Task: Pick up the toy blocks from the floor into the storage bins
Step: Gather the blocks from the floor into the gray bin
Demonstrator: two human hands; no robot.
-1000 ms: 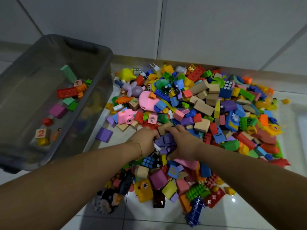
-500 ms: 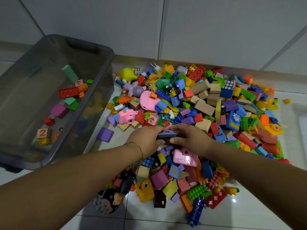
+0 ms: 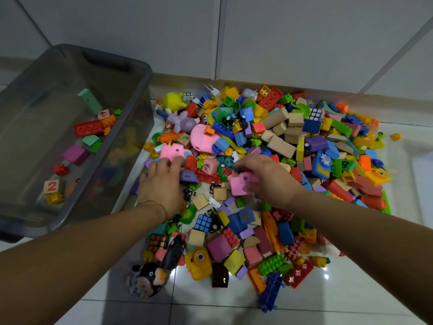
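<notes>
A big heap of coloured toy blocks (image 3: pixel 281 141) covers the tiled floor against the wall. A grey see-through storage bin (image 3: pixel 140 66) stands to its left and holds a few blocks, among them a red brick (image 3: pixel 88 127) and a wooden "2" cube (image 3: pixel 52 186). At the heap's left edge, close to the bin, my left hand (image 3: pixel 161 184) has its fingers curled down, with a purple block (image 3: pixel 188 177) against the thumb. My right hand (image 3: pixel 267 179) is in the middle of the heap and grips a pink toy camera (image 3: pixel 240 185).
A second pink toy camera (image 3: pixel 172 152) lies just beyond my left fingers. A black-and-orange plush toy (image 3: pixel 150 277) and a yellow toy camera (image 3: pixel 200 261) lie at the near edge of the heap. Bare tiles run along the front.
Both hands were together on the purple block at the heap's middle. They have parted: the left moved left toward the bin with that block, and the right has closed on the pink camera.
</notes>
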